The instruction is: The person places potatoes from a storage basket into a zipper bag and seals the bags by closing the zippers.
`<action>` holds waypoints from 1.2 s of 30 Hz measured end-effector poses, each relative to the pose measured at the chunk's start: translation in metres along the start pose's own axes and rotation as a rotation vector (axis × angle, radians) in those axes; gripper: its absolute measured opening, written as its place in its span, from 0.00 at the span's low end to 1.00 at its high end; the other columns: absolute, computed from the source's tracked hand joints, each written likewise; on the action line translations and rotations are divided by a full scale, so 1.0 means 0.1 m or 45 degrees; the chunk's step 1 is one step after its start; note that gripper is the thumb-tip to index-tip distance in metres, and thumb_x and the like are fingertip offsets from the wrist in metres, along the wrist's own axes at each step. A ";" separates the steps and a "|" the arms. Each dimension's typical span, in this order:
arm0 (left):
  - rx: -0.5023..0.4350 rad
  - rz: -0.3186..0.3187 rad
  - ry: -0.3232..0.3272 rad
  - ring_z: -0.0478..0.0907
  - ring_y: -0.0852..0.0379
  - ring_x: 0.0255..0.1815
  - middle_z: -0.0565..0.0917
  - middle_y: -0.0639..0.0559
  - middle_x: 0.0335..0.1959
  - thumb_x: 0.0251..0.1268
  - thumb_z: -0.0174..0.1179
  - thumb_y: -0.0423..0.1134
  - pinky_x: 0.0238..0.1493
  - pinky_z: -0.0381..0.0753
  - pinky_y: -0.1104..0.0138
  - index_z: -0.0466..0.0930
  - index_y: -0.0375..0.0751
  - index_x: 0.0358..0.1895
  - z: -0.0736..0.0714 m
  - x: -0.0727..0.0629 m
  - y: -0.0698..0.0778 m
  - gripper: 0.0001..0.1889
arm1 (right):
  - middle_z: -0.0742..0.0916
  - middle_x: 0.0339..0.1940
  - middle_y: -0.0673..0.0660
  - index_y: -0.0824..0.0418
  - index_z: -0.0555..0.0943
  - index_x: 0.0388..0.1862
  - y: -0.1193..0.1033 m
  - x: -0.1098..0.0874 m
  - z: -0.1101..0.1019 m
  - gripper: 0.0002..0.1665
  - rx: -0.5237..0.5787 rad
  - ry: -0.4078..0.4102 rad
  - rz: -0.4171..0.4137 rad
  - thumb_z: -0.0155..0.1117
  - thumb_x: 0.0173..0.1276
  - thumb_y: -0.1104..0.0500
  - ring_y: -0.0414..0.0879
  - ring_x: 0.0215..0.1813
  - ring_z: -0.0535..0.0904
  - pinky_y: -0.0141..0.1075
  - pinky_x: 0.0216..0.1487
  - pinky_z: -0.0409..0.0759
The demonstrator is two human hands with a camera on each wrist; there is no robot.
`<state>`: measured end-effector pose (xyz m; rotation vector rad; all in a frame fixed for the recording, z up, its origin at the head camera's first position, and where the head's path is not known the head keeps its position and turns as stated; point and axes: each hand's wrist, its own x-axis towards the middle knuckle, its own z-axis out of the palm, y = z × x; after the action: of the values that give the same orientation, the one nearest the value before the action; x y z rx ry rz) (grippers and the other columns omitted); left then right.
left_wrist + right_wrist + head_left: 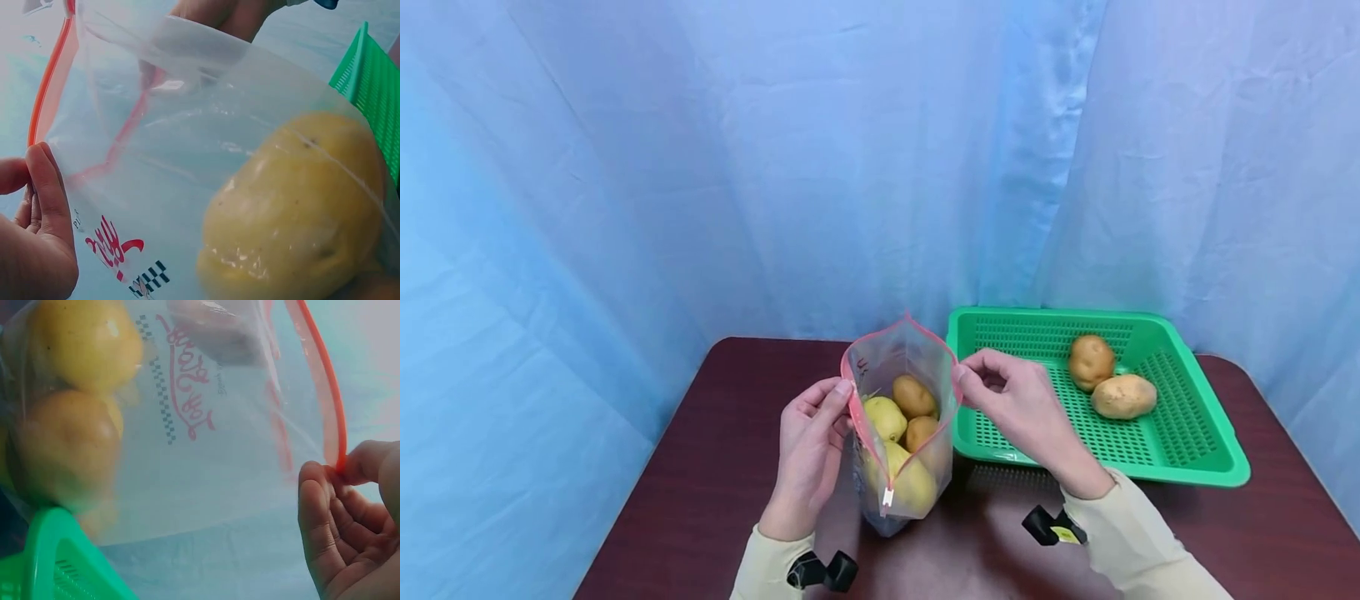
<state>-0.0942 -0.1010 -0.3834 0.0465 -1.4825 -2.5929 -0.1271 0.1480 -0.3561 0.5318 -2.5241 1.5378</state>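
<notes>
A clear zip bag (901,354) with a pink rim stands upright on the table, its mouth spread apart. My left hand (811,446) pinches the rim on the left side; my right hand (1018,400) pinches it opposite. Inside lie brown potatoes (914,395) and yellow-green fruits (885,418), whose exact kind I cannot tell. A white slider (887,497) sits at the near corner of the rim. Through the plastic, the left wrist view shows a large yellow fruit (300,206) and red lettering. In the right wrist view, thumb and fingertips hold the orange-pink edge (337,419).
Right of the bag, a green plastic basket (1213,417) holds two potatoes (1091,362) in its right part. Both stand on a dark red-brown table (700,500). Pale blue curtains (850,167) hang behind and beside it. Each wrist carries a small black camera (823,572).
</notes>
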 end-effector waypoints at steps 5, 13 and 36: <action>-0.013 0.037 -0.003 0.80 0.62 0.28 0.84 0.52 0.29 0.74 0.60 0.29 0.30 0.81 0.75 0.86 0.39 0.39 -0.01 0.00 0.03 0.06 | 0.88 0.30 0.51 0.57 0.85 0.37 -0.01 0.02 0.02 0.12 0.101 0.008 -0.001 0.64 0.78 0.51 0.43 0.34 0.88 0.36 0.40 0.87; 0.004 -0.022 -0.002 0.81 0.62 0.29 0.84 0.53 0.29 0.74 0.59 0.28 0.30 0.81 0.75 0.86 0.40 0.39 -0.05 -0.02 -0.07 0.07 | 0.88 0.29 0.50 0.55 0.85 0.34 0.12 -0.03 0.03 0.11 0.135 -0.031 -0.001 0.65 0.78 0.53 0.50 0.36 0.89 0.37 0.40 0.88; 0.026 -0.052 -0.022 0.80 0.62 0.28 0.84 0.53 0.30 0.74 0.61 0.30 0.30 0.82 0.74 0.86 0.40 0.40 -0.06 -0.02 -0.11 0.05 | 0.88 0.57 0.45 0.48 0.85 0.60 0.54 -0.20 -0.59 0.17 -0.434 -0.077 -0.196 0.67 0.76 0.49 0.45 0.60 0.83 0.45 0.54 0.82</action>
<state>-0.0926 -0.0999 -0.3963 0.0581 -1.5297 -2.6167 -0.1321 0.2268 -0.3794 0.7084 -2.6387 1.0248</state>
